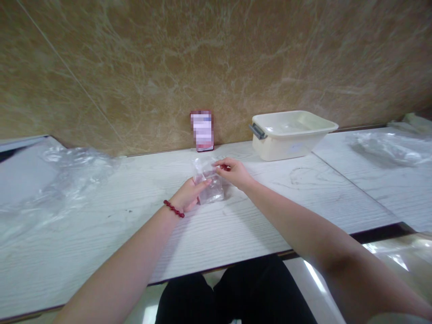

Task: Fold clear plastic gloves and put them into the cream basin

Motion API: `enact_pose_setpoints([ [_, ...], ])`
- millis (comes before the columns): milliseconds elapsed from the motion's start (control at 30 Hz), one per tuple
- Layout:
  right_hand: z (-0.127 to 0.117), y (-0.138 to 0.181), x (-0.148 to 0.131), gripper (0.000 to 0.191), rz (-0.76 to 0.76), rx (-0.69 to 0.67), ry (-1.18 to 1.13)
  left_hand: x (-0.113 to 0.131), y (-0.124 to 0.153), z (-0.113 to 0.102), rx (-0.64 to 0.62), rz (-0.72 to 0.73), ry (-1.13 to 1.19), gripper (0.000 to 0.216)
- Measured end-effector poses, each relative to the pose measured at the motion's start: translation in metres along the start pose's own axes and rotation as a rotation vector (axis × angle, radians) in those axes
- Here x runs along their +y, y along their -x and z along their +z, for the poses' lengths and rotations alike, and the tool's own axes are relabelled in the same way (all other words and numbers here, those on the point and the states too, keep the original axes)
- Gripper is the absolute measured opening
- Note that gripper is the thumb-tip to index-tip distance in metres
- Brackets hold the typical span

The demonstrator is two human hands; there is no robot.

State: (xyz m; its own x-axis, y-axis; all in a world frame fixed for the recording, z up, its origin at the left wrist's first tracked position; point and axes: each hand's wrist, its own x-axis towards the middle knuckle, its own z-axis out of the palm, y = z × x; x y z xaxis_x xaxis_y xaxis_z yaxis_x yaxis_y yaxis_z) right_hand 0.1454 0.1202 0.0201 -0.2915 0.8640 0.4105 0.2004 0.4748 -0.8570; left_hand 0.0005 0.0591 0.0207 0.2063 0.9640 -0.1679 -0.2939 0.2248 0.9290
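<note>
A: Holding a small clear plastic bag (211, 188) at the centre of the frame, low over the white table (243, 229); why both hands?

B: It looks limp, so I judge the left hand (189, 194), fingers closed on its lower side, steadies it; the right hand (235, 173) pinches the top edge between thumb and fingertips.

A: And its look?

B: Transparent, crinkled, glossy; contents I cannot tell; a cream tub (290, 137) sits at the upper right by the wall, well apart from it.
</note>
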Motion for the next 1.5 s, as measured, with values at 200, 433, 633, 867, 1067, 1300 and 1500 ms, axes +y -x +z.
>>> enact_pose_setpoints([
  [200, 0.001, -0.004, 0.001, 0.027, 0.372, -0.035, -0.412, 0.001, -0.003, -0.002, 0.064, 0.028, 0.029, 0.029],
  [433, 0.002, 0.002, -0.006, 0.015, 0.407, -0.144, -0.378, 0.002, -0.005, -0.003, 0.071, 0.095, 0.083, 0.035],
  [633, 0.004, 0.003, -0.007, 0.016, 0.343, -0.088, -0.328, 0.002, -0.004, -0.004, 0.026, 0.11, 0.027, 0.042],
  [867, 0.005, 0.002, -0.003, 0.031, 0.357, -0.07, -0.32, -0.002, -0.006, -0.007, 0.054, 0.143, -0.022, 0.049],
  [1067, 0.005, 0.007, -0.002, 0.034, 0.292, -0.155, -0.189, -0.005, -0.008, -0.007, 0.076, 0.192, -0.13, 0.045],
  [1300, 0.004, 0.003, -0.001, 0.023, 0.38, -0.048, -0.32, -0.005, -0.007, -0.007, 0.034, 0.18, -0.139, 0.049],
  [1500, 0.003, 0.003, -0.006, 0.015, 0.492, -0.042, -0.47, 0.001, -0.009, -0.015, 0.054, 0.336, -0.2, 0.08],
])
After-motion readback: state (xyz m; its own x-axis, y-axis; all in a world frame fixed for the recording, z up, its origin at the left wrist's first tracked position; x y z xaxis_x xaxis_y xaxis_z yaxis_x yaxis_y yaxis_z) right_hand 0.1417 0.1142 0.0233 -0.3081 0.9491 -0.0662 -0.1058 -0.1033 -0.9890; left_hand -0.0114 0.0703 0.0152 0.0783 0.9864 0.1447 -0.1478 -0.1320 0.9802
